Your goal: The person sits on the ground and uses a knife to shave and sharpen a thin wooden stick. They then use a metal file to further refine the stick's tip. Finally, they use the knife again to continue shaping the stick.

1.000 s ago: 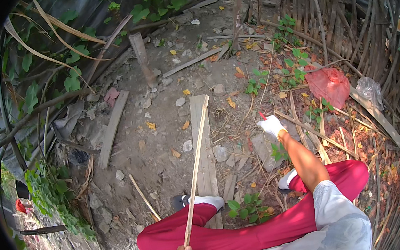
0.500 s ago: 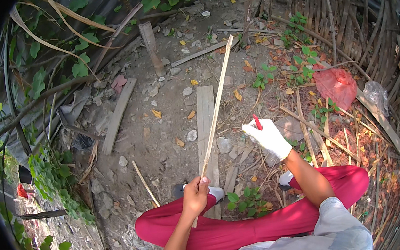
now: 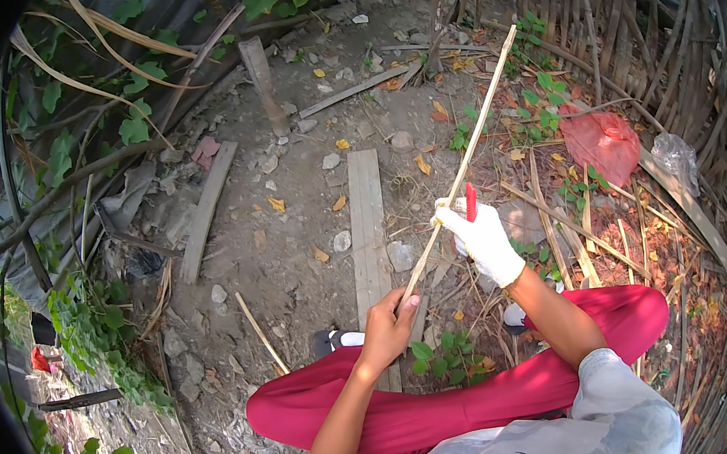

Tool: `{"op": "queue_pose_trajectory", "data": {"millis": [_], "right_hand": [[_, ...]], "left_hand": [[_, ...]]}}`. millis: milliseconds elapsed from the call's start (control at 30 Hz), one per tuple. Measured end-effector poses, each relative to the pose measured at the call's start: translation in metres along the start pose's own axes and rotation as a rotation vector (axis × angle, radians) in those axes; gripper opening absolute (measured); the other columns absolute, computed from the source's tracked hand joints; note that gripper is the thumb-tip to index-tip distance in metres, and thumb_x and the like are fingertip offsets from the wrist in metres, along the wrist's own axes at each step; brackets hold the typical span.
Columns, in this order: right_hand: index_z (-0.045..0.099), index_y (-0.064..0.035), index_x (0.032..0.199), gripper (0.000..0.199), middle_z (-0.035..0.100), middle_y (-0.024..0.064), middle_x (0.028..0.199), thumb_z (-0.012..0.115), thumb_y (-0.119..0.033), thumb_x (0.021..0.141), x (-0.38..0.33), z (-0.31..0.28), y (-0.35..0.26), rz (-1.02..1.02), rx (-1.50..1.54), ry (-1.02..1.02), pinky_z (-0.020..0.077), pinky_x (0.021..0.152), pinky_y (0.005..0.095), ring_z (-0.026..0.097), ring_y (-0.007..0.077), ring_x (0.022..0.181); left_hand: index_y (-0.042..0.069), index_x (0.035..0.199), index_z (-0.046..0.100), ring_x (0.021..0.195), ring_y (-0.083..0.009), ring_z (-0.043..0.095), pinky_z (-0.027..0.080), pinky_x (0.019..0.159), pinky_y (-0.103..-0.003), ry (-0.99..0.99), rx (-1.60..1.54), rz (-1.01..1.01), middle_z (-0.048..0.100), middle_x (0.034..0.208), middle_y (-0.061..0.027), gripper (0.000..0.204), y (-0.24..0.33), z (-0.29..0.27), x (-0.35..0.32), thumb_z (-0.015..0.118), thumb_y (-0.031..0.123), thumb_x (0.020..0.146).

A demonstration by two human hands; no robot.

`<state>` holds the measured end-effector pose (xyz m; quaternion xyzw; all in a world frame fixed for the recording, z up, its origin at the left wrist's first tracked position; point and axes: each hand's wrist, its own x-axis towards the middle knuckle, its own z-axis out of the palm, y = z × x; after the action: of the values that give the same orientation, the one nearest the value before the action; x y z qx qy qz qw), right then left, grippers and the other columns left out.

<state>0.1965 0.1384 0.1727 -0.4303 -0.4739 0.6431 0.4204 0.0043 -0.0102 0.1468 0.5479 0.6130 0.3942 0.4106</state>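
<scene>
In the head view, holding a long pale wooden strip (image 3: pixel 491 87) near its lower end, with the grip of the bare left hand (image 3: pixel 389 329) clamped on it. Clasping a slim red tool (image 3: pixel 471 202) in the white-gloved right hand (image 3: pixel 484 243), also with closed grip, and meeting the strip partway up with the gloved fingertips; cannot tell a firm pinch from a light touch there. Slanting the strip above the ground (image 3: pixel 295 252), up and rightward, with its tip toward the far edge, near the stick fence (image 3: pixel 645 38). Note, flat on the ground, a worn plank (image 3: pixel 366 200) reaching beneath the left hand, and a red plastic bag (image 3: pixel 603 147) near the ground's right edge. Judging by the hold, at the step of steadying the strip between both hands, with the tool at the ready. For the next move, probably needing a firm left hold, a settled contact at the glove, and care to keep bare fingers away from the tool, with its working end out of sight.
</scene>
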Motion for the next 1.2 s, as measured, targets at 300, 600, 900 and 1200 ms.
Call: {"op": "queue_pose_trajectory", "data": {"millis": [300, 600, 900, 1200], "right_hand": [[0.069, 0.0023, 0.121, 0.035, 0.074, 0.0043, 0.091, 0.071, -0.023, 0.097, 0.003, -0.004, -0.018, -0.222, -0.126, -0.021, 0.0431, 0.056, 0.0249, 0.052, 0.0059, 0.062], [0.072, 0.0018, 0.109, 0.037, 0.069, 0.0012, 0.084, 0.082, -0.027, 0.089, 0.001, -0.02, -0.022, -0.364, -0.303, 0.224, 0.0487, 0.067, 0.0254, 0.058, 0.0063, 0.073], [0.073, 0.0021, 0.107, 0.033, 0.07, 0.0029, 0.091, 0.081, -0.024, 0.09, 0.007, -0.029, -0.025, -0.38, -0.18, 0.342, 0.0485, 0.077, 0.0273, 0.059, 0.0079, 0.083], [0.073, 0.0012, 0.105, 0.021, 0.065, -0.0004, 0.085, 0.079, -0.015, 0.091, 0.01, -0.039, -0.024, -0.341, 0.004, 0.467, 0.0406, 0.066, 0.0264, 0.053, 0.0062, 0.072]], "left_hand": [[-0.002, 0.121, 0.066, 0.101, -0.0312, 0.072, 0.055, 0.086, -0.043, 0.345, 0.317, 0.322, 0.073, 0.106, -0.0189, 0.032, -0.049, -0.016, 0.011, 0.065, 0.024, 0.102], [-0.003, 0.092, 0.072, 0.047, -0.0073, 0.047, 0.041, 0.051, -0.026, 0.675, -0.22, -0.26, 0.064, 0.063, -0.0037, 0.041, -0.059, -0.064, 0.001, 0.064, 0.035, 0.103], [-0.003, 0.114, 0.069, 0.084, -0.0117, 0.058, 0.046, 0.075, -0.027, 0.589, -0.302, -0.124, 0.07, 0.095, -0.0051, 0.039, -0.075, -0.05, 0.01, 0.059, 0.033, 0.105], [0.002, 0.111, 0.074, 0.093, -0.0184, 0.067, 0.053, 0.08, -0.032, 0.321, 0.172, 0.248, 0.074, 0.103, -0.0095, 0.033, -0.038, -0.033, -0.006, 0.084, 0.005, 0.08]]}}
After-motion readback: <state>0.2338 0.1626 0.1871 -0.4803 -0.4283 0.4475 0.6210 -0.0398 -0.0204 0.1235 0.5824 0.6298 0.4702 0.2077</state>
